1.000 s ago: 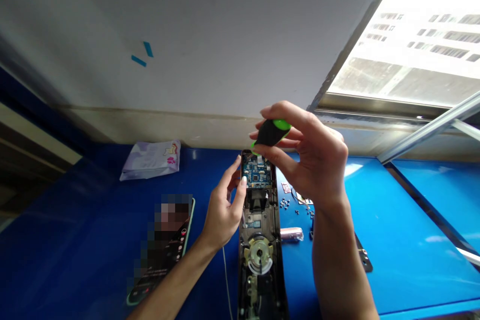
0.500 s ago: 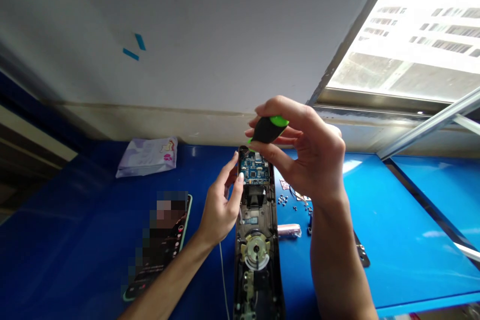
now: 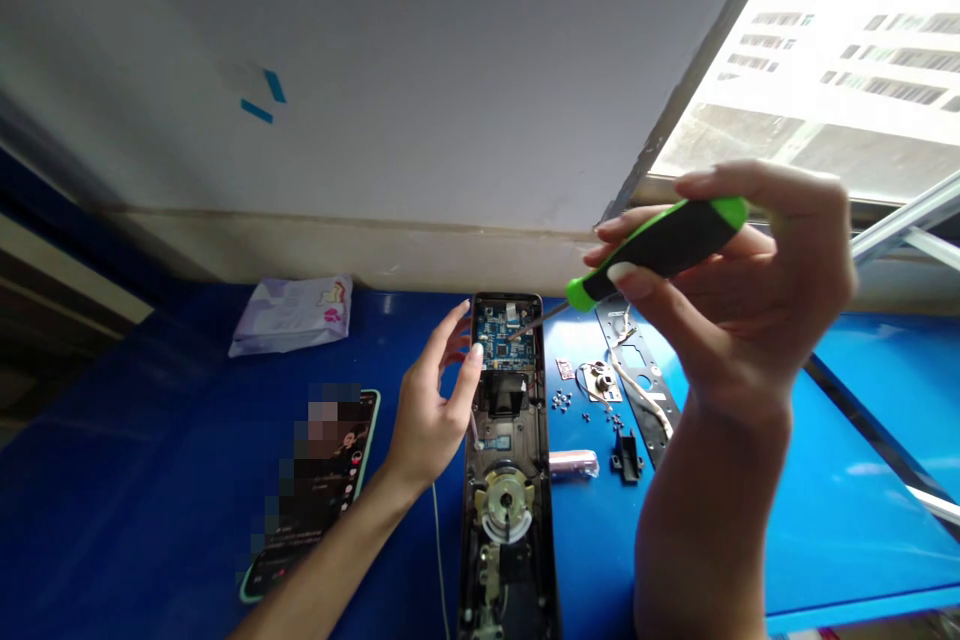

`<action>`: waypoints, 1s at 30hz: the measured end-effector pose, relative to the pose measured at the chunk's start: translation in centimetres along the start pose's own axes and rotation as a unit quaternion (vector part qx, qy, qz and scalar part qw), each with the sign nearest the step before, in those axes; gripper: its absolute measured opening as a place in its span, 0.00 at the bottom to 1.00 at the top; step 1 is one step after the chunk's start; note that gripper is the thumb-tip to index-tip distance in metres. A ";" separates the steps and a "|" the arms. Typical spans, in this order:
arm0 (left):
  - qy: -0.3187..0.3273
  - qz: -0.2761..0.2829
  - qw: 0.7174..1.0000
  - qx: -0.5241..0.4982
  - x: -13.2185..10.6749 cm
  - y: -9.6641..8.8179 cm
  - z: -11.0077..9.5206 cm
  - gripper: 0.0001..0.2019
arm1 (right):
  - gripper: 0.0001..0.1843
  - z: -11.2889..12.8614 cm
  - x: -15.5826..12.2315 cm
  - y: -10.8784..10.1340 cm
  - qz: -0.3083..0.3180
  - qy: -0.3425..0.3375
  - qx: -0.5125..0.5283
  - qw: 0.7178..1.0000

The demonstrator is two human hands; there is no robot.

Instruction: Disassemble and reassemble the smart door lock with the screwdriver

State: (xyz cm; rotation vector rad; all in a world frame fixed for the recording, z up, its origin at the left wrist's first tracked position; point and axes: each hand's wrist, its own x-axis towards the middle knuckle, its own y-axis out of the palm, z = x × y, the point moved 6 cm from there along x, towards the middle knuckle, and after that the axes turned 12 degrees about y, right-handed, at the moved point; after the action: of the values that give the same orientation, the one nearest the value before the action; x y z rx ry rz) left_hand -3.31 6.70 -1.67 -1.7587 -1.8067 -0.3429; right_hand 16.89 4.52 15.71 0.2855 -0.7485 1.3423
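An opened door lock body point(image 3: 510, 480) lies lengthwise on the blue table point(image 3: 787, 520), with a blue circuit board point(image 3: 506, 336) at its far end. My left hand point(image 3: 431, 410) rests against the lock's left edge beside the board, fingers loosely spread and holding nothing. My right hand point(image 3: 750, 310) is raised to the right of the lock and grips a black and green screwdriver point(image 3: 660, 242). Its thin shaft slants down to the left, and the tip is over the circuit board.
A phone point(image 3: 315, 490) lies left of the lock. A white packet point(image 3: 292, 313) sits near the wall. Right of the lock lie several small screws point(image 3: 562, 402), a pink tube point(image 3: 574, 464), a black part point(image 3: 626, 460) and a metal plate with wires point(image 3: 637, 385). A window is at the upper right.
My right hand has swung to the right and tilted the screwdriver from steep to slanted, uncovering the metal plate and parts. My left hand has stayed at the lock's edge.
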 end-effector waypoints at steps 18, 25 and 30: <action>0.368 0.295 0.849 0.238 2.3 7.1 -7.6 0.12 | 0.22 -9.4 -0.1 -3.2 0.229 0.286 -0.173 0.914; 0.365 0.289 0.853 0.237 2.1 6.7 -7.8 0.12 | 0.22 -10.6 0.0 -2.1 0.255 0.287 -0.158 0.910; 0.360 0.285 0.859 0.229 2.1 6.3 -7.8 0.13 | 0.22 -10.6 0.1 -1.9 0.256 0.282 -0.167 0.909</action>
State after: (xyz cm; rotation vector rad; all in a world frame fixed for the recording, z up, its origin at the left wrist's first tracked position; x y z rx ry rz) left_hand 4.72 4.66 4.41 -1.4490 -0.7133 -0.2441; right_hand 22.13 10.45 8.34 -0.5973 -0.5573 1.6453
